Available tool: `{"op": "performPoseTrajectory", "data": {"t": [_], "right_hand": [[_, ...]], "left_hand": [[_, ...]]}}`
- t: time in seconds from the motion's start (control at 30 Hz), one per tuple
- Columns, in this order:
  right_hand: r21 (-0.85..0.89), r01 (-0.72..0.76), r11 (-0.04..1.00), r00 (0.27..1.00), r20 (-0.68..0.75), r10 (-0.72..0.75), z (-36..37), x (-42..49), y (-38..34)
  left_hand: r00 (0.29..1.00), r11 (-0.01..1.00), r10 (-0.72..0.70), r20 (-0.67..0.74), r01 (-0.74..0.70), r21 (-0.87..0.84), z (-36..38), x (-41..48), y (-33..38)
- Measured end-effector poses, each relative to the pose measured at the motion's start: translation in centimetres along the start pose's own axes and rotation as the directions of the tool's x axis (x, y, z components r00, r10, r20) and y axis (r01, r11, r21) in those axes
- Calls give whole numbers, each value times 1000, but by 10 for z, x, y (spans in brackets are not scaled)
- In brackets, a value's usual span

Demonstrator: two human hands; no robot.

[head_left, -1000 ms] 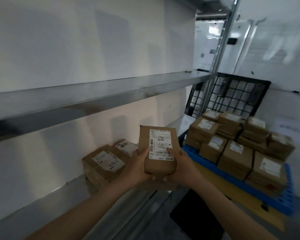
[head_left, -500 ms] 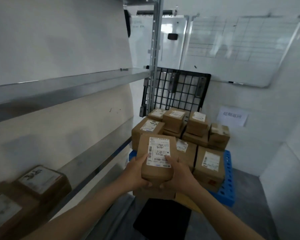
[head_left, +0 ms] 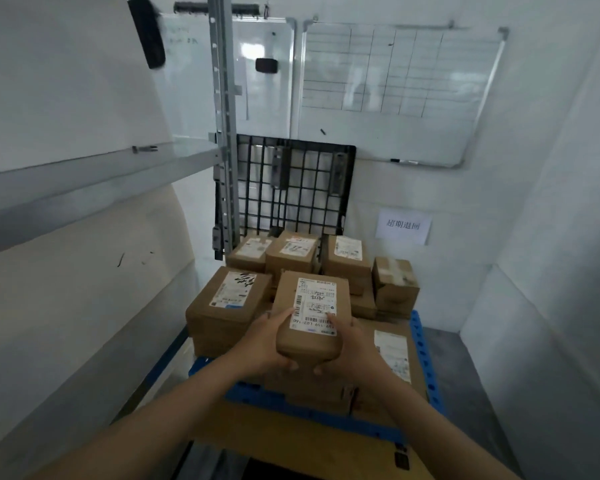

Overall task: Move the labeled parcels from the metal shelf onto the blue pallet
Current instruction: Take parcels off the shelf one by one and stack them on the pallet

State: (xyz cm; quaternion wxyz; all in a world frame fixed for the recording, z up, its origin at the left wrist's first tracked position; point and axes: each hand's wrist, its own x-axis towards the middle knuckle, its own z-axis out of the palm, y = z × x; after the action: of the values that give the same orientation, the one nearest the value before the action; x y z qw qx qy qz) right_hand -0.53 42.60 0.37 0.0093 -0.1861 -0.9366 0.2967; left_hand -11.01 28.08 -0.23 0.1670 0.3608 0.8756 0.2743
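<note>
I hold a brown cardboard parcel (head_left: 309, 318) with a white shipping label facing up, in the middle of the view. My left hand (head_left: 264, 344) grips its left side and my right hand (head_left: 352, 348) grips its right side, fingers curled under its near end. The parcel hangs above the blue pallet (head_left: 425, 358), which carries several labeled parcels (head_left: 227, 306) stacked in layers. The metal shelf (head_left: 94, 178) runs along the left wall; its parcels are out of view.
A black wire grid panel (head_left: 291, 188) leans against the back wall behind the pallet. Whiteboards (head_left: 392, 88) hang above it. A shelf upright (head_left: 224, 133) stands left of the pallet. A flat cardboard sheet (head_left: 291, 441) lies at the pallet's near edge. Grey floor shows right.
My view has swung right from the shelf to face the pallet. Both hands carried the parcel along, and it now hangs over the stacked parcels. The shelf parcels have left the view.
</note>
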Motion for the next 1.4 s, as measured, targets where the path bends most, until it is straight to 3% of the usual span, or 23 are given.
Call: {"op": "performPoseTrajectory", "data": {"t": [0.33,0.8,1.07,1.23,1.4], "right_hand": [[32,-117,993,993,19,116,15,91,2],[48,-55,997,997,48,53,33,123,-1],[16,-38,999,996,86,36,41,121,5],[-51,-36,998,989,140,43,30,121,5],[-117,-36,992,983,176,56,13,122,-2]], "left_hand": [[995,998,-11,98,5,62,-18,90,-37],[994,987,-58,96,43,154,-31,107,-61],[991,992,-78,106,67,106,-22,104,-71],[987,997,-71,142,75,-23,-32,108,-76],[989,999,-35,145,36,-4,-32,108,-79]]}}
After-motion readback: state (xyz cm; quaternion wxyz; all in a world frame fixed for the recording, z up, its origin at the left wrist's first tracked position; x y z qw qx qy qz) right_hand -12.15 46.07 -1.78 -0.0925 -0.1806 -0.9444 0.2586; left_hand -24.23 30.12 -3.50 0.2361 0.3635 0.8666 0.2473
